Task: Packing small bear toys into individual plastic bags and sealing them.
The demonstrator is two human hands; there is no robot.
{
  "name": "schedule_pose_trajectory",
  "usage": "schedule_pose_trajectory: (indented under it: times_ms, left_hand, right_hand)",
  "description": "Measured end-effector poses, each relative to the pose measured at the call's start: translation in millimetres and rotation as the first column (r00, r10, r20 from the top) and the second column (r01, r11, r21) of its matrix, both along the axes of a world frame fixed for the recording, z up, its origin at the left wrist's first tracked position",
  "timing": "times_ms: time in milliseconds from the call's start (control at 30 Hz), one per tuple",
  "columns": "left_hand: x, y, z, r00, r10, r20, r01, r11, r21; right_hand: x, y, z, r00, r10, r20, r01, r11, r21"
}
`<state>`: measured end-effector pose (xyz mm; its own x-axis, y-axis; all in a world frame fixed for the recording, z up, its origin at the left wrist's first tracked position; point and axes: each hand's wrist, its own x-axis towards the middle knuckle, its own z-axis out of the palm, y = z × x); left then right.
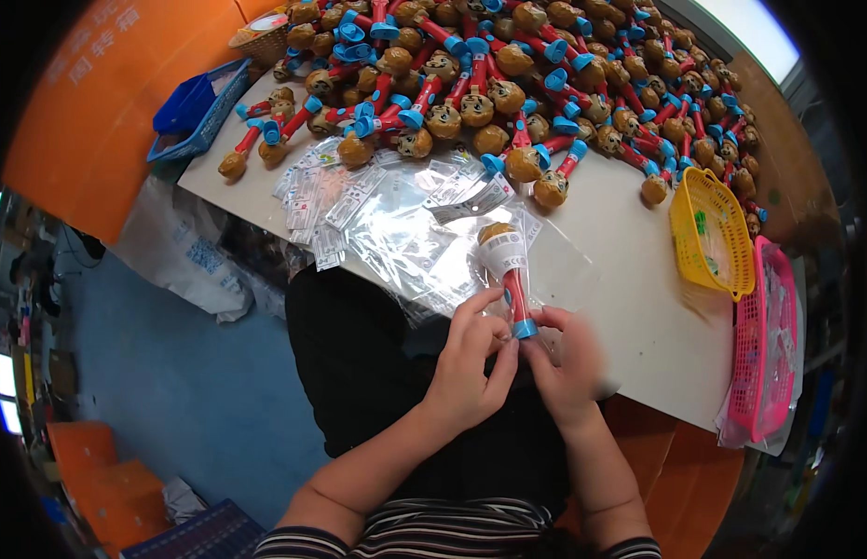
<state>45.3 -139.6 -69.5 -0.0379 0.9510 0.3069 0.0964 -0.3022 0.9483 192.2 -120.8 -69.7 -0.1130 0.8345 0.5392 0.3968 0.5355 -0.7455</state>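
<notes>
With both forearms reaching up from below, we see the left hand (471, 361) and the partly blurred right hand (566, 361) bent inward, fingers narrowed around the blue base of the bagged toy (517, 296), holding it between them. We see a pale printed label (505, 252) across its brown head and pale writing on the orange bin (88, 121). The toy points away from the hands, beside the clear bags (410, 228).
</notes>
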Motion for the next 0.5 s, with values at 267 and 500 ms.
schedule_pose_trajectory:
  times_ms: [267,500]
  left_hand:
    - [-32.6,8.0,59.0,0.864,-0.035,-0.502,0.093,0.992,0.09]
    - [-47.9,113.5,37.3,0.875,0.034,-0.483,-0.076,0.995,-0.068]
  right_hand:
    - [25.1,-6.3,1.3,0.995,-0.065,0.071,0.07,0.995,-0.074]
    - [20.1,-10.2,-13.2,0.99,-0.077,0.12,0.078,0.997,-0.003]
